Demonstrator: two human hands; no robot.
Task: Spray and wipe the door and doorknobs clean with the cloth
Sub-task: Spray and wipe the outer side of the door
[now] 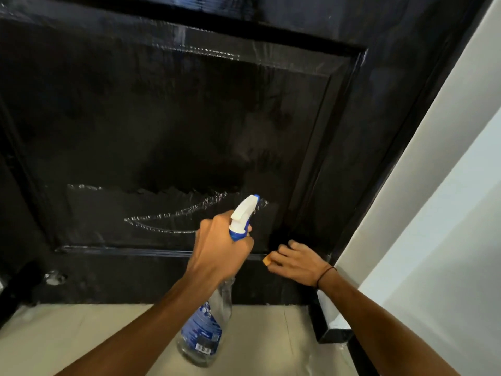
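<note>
- Left hand (219, 248) grips the neck of a clear plastic spray bottle with a white-and-blue trigger head (242, 217); the fingers are curled round it and the nozzle points at the lower right of the panel.
- Right hand (295, 260) presses a small orange cloth (266, 260) against the glossy black panelled door (162, 118), at the moulding by the panel's lower right corner. The fingers lie fairly straight over the cloth; only one corner of it shows.
- Wet streaks (173, 213) arc across the lower panel; the upper part looks hazy and smeared.
- Judgement: spraying and wiping the lower panel is in hand. Best to mist lightly, then wipe in overlapping strokes before runs reach the moulding groove.
- No doorknob is clearly visible; a dim fitting low on the left is too dark to identify.
- Beige tiled floor (81, 335) lies below the door; the white wall (447, 185) stands just right of the black door frame (406, 131), which crowds the right hand's strokes.
</note>
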